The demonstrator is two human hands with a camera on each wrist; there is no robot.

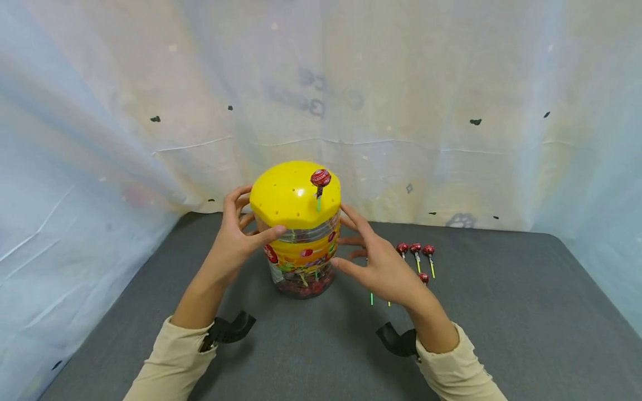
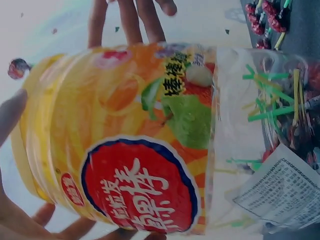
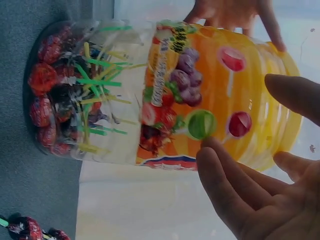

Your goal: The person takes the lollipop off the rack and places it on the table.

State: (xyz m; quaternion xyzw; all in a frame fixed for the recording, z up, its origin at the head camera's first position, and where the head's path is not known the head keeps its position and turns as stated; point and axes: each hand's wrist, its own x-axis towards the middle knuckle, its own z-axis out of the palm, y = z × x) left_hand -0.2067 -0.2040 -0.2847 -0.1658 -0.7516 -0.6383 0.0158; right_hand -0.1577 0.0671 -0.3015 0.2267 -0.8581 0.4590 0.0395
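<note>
A clear plastic candy jar [image 1: 301, 253] with a yellow lid [image 1: 286, 192] stands on the table, wrapped in an orange fruit-printed label. Many lollipops lie in its bottom, their green and yellow sticks [image 3: 97, 82] pointing up. One red-wrapped lollipop [image 1: 320, 178] stands upright from the lid on a green stick. My left hand [image 1: 236, 234] grips the jar's upper left side, thumb across the front below the lid and fingers round the back. On the right side, the spread fingers and thumb of my right hand [image 1: 378, 262] rest along the jar, fingertips at the lid and label.
Several red-wrapped lollipops [image 1: 415, 248] lie on the grey table [image 1: 501, 312] to the right, partly hidden behind my right hand. Pale sheeting [image 1: 401, 83] hangs behind and along both sides of the table. A black strap-like piece [image 1: 230, 328] sticks out from each wrist.
</note>
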